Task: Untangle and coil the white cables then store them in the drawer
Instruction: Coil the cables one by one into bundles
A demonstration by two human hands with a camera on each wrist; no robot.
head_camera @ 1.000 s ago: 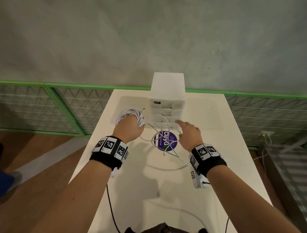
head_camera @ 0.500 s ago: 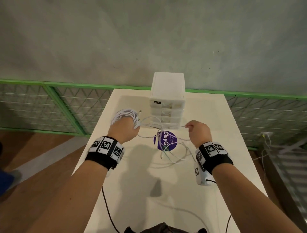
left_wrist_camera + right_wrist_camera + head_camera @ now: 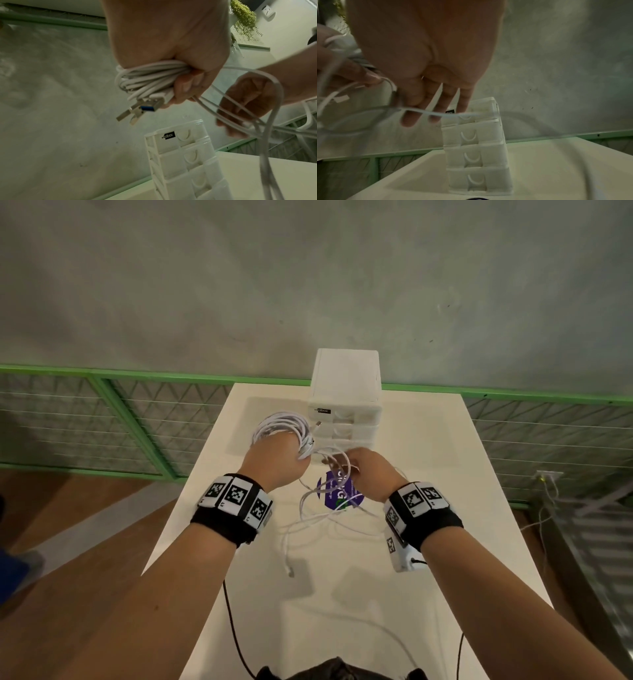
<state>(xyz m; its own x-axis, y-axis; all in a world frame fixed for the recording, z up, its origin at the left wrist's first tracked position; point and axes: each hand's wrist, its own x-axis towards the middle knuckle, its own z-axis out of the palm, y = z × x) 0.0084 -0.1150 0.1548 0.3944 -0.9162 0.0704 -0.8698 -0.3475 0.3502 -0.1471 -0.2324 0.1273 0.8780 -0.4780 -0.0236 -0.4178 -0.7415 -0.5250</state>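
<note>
Slippage of loops was feared from the coil (image 3: 277,424) clenched in the curled fingers (image 3: 184,85) of the left hand (image 3: 277,463) before the drawer unit (image 3: 344,385), if the tangled strands (image 3: 265,166) draped over the half-bent fingers (image 3: 409,119) of the right hand (image 3: 371,477), whose grip could not be told, were tugged.

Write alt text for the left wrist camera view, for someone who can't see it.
The left hand grips a coil of white cable with metal USB plugs sticking out below the fingers. Beside it, loose cable loops hang around the right hand. A white drawer unit, drawers closed, stands on the white table underneath.
</note>
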